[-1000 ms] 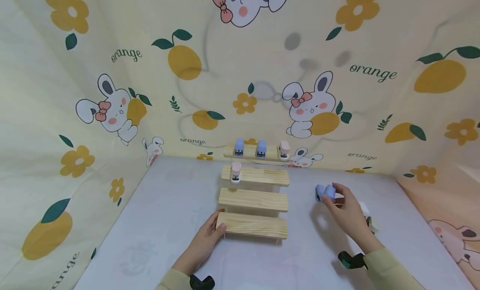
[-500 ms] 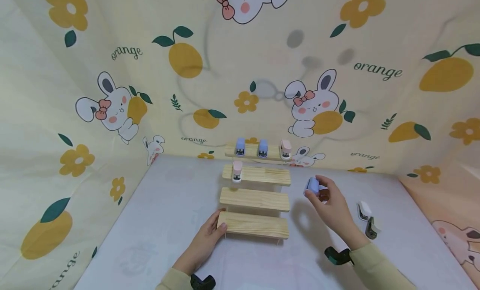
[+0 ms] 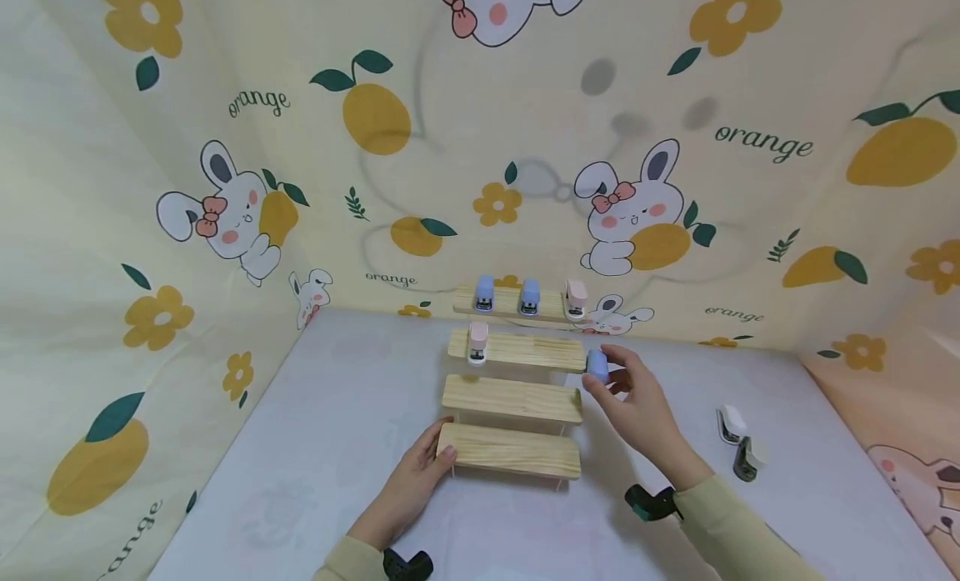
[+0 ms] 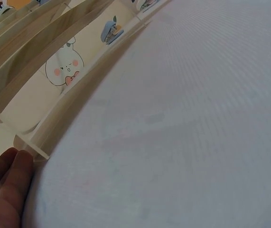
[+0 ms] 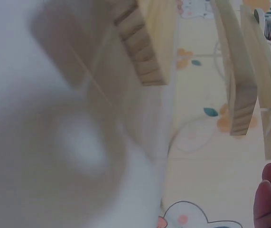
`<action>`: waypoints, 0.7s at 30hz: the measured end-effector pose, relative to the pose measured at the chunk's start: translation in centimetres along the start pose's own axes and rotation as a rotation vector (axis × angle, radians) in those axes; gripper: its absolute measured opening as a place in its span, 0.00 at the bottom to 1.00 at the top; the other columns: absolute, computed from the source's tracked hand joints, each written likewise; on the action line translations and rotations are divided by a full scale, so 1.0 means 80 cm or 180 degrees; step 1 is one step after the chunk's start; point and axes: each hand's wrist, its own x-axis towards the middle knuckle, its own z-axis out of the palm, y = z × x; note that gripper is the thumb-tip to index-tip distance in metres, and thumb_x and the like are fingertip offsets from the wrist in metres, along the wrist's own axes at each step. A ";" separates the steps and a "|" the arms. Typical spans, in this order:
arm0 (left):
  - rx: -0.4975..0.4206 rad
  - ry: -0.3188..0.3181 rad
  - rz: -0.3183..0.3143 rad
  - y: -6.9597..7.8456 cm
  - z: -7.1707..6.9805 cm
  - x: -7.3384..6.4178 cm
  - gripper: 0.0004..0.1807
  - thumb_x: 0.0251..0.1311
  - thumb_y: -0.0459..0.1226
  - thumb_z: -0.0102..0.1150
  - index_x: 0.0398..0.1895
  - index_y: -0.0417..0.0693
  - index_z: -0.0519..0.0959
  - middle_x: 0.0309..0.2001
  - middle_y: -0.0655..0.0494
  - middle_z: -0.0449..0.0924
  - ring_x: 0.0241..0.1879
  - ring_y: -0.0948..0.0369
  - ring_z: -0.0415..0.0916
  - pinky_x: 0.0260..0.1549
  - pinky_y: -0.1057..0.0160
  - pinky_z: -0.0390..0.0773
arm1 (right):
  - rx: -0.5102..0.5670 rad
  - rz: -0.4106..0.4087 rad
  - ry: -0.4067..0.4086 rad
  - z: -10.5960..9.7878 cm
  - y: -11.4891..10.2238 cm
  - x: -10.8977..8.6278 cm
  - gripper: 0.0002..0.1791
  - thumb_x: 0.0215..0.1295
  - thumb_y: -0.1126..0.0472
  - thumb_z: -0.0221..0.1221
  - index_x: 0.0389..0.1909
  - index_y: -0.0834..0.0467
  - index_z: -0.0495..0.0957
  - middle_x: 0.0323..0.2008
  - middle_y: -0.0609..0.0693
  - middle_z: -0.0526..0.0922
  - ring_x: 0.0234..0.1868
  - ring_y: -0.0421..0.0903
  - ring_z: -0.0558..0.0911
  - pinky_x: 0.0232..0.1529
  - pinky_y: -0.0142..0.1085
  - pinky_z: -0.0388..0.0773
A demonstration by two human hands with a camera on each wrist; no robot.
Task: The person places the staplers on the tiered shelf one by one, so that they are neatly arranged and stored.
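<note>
My right hand (image 3: 637, 406) pinches a small blue stapler (image 3: 597, 366) at the right end of the second tier from the top of a stepped wooden rack (image 3: 510, 449). In the right wrist view, only fingertips show at the lower right edge. My left hand (image 3: 411, 479) grips the left end of the lowest tier, thumb toward the top. Two blue staplers (image 3: 484, 293) and a pink stapler (image 3: 575, 300) stand on the top tier. Another pink stapler (image 3: 477, 344) stands at the left of the second tier. The two lower tiers hold nothing.
A white stapler (image 3: 731, 424) and a grey-green stapler (image 3: 748, 458) lie on the table at the right. The left wrist view shows another blue stapler (image 4: 110, 32) beyond the rack. A patterned cloth (image 3: 465, 147) hangs behind the table.
My right hand has lifted the blue stapler from the table at the right and carried it left to the rack's second tier. My left hand keeps its grip on the lowest tier.
</note>
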 end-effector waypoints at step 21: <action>0.0076 0.0032 -0.0006 -0.007 0.001 0.001 0.38 0.67 0.56 0.51 0.75 0.54 0.55 0.75 0.51 0.50 0.73 0.54 0.47 0.69 0.53 0.52 | 0.0234 -0.0332 0.0141 0.003 -0.026 0.016 0.30 0.63 0.52 0.65 0.63 0.58 0.68 0.50 0.49 0.76 0.44 0.43 0.76 0.41 0.32 0.76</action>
